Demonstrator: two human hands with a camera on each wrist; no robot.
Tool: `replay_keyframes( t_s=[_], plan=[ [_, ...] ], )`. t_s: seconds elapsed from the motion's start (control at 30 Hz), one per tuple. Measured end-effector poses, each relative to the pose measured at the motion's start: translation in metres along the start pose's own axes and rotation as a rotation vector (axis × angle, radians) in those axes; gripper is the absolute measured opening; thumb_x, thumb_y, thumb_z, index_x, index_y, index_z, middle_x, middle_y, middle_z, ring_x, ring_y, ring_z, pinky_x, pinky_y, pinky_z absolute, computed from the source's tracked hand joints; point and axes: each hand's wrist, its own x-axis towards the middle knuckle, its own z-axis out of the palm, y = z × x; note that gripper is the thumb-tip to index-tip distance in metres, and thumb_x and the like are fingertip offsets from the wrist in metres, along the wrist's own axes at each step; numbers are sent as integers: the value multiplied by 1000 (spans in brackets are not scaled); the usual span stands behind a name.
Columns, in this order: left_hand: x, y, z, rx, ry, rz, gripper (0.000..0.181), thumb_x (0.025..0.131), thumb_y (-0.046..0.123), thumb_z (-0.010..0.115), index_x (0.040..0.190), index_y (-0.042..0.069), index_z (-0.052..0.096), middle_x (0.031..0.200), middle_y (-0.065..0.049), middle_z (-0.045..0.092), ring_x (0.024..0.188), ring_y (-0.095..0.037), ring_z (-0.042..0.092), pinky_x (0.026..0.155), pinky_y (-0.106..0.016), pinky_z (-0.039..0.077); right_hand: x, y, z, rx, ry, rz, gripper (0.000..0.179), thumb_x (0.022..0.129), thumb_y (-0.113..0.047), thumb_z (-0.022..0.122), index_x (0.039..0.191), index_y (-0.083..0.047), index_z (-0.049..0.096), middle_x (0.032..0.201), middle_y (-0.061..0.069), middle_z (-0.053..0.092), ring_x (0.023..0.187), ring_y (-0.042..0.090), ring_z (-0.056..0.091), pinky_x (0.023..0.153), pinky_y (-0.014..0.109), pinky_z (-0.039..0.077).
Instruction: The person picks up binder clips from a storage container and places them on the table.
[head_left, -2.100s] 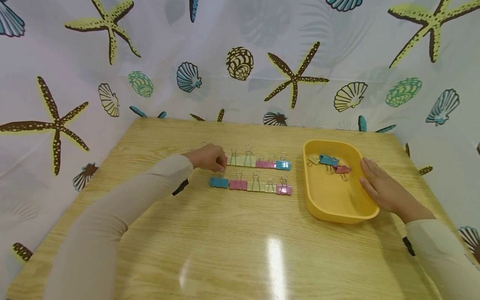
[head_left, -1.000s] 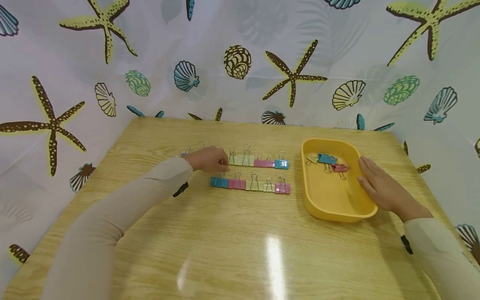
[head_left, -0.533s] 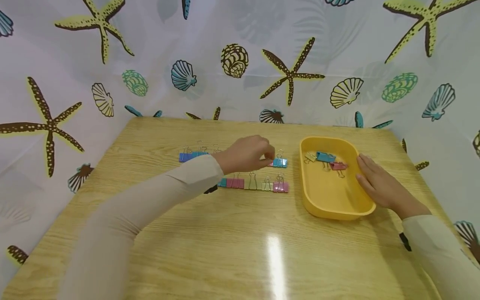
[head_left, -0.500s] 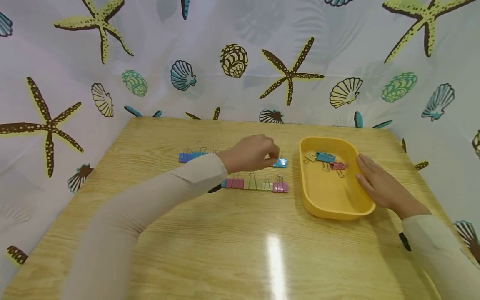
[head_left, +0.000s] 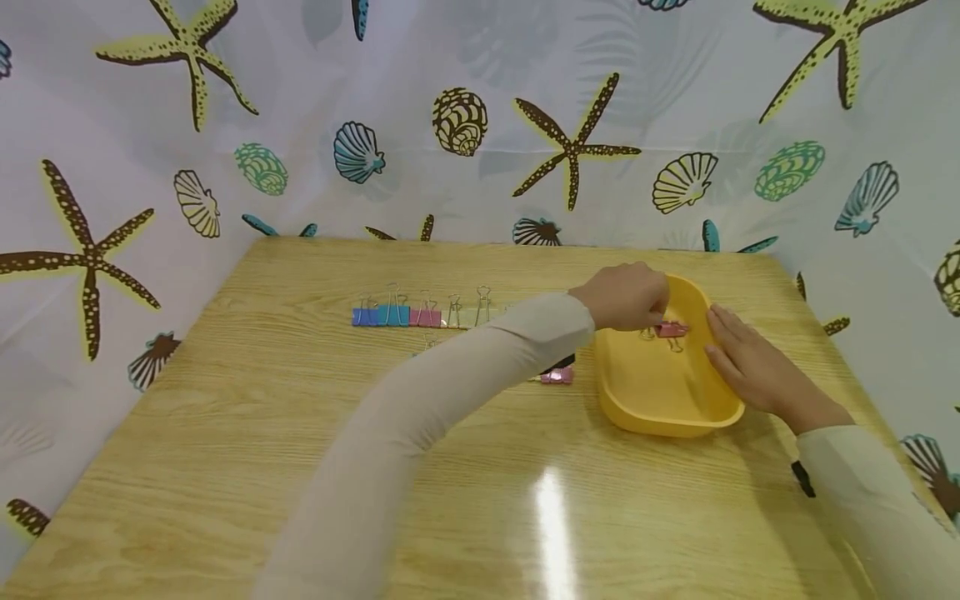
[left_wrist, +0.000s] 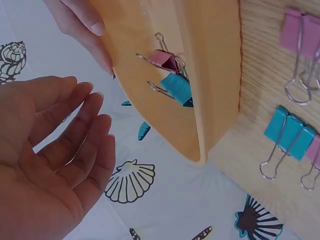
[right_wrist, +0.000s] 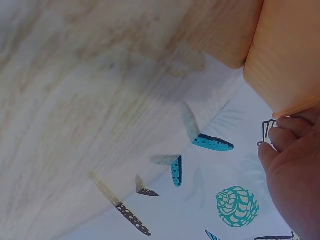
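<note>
My left hand (head_left: 627, 296) is over the far left part of the yellow plastic tray (head_left: 667, 427). In the left wrist view its fingers are loosely bent, with nothing between them. A pink binder clip (left_wrist: 164, 60) and a teal binder clip (left_wrist: 177, 89) lie in the tray near that hand. From the head, the hand hides the teal one, while the pink clip shows beside the fingers. My right hand (head_left: 765, 367) rests on the tray's right rim with straight fingers. The right wrist view catches this right hand (right_wrist: 295, 150) against the tray's edge.
Left of the tray, binder clips stand in two rows on the wooden table (head_left: 300, 433). The back row starts with a blue clip (head_left: 365, 317). A pink clip (head_left: 557, 376) ends the front row; my left sleeve covers much of both. A shell-print cloth (head_left: 420, 183) hangs behind.
My left hand has left the left part of the clip rows and moved right, across them and over the tray. The right hand has stayed on the tray's rim.
</note>
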Motion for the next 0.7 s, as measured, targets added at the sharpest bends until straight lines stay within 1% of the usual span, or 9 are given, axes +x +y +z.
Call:
replay_keyframes(
  t_s=[0.07,0.13,0.23,0.3,0.4,0.5,0.53,0.6,0.7],
  plan=[
    [12,6,3,-10,-39,-42,32,97,30,56,68,18,53,59,7,42,53,-6,37,51,-19,31,0,0,0,2,-3,1,58,106,-25,31,147,12,12,152,35,11,142,46,9,115,52,4],
    [23,11,8,-30,-64,-82,32,96,35,58,68,18,55,57,8,44,50,-5,37,49,-19,32,-1,0,0,8,-5,0,59,107,-25,31,147,13,12,152,35,11,142,46,8,115,52,4],
    [35,18,14,-30,-76,-155,34,93,39,61,68,18,53,55,6,43,48,-6,37,49,-19,34,-2,0,0,13,-2,-8,58,107,-25,31,147,14,13,151,36,12,142,47,8,115,53,4],
    [40,23,18,-11,-76,-209,29,94,39,60,73,19,54,61,7,47,53,-5,43,53,-19,38,-3,0,0,12,6,-14,58,106,-24,32,146,14,14,151,37,13,142,48,9,115,53,5],
    [43,30,21,22,-72,-282,18,94,40,59,88,22,60,77,11,58,68,-4,53,66,-20,45,-3,0,0,6,11,-16,58,106,-23,33,146,14,15,151,37,13,141,48,11,115,53,6],
    [47,33,28,45,-74,-301,21,95,40,58,105,23,64,95,12,65,84,-3,59,79,-18,47,-3,-1,-1,5,6,-6,58,106,-24,33,147,13,14,151,36,13,142,47,10,115,51,5],
    [48,33,30,53,-73,-298,23,95,40,57,109,23,64,100,12,65,89,-3,60,82,-17,46,-3,0,-1,6,8,-6,58,106,-24,32,147,13,14,151,36,13,142,47,10,116,51,5],
    [51,31,36,51,-82,-283,26,96,39,55,113,22,63,105,11,65,96,-4,59,86,-15,44,-3,0,0,7,9,-10,58,106,-24,33,147,13,15,151,36,13,142,47,10,115,51,5],
    [54,29,43,48,-128,-275,25,98,37,51,116,22,62,111,11,64,100,-4,58,87,-14,42,-2,1,1,10,10,-15,58,106,-24,33,147,13,15,151,36,13,142,47,10,116,51,5]
  ],
)
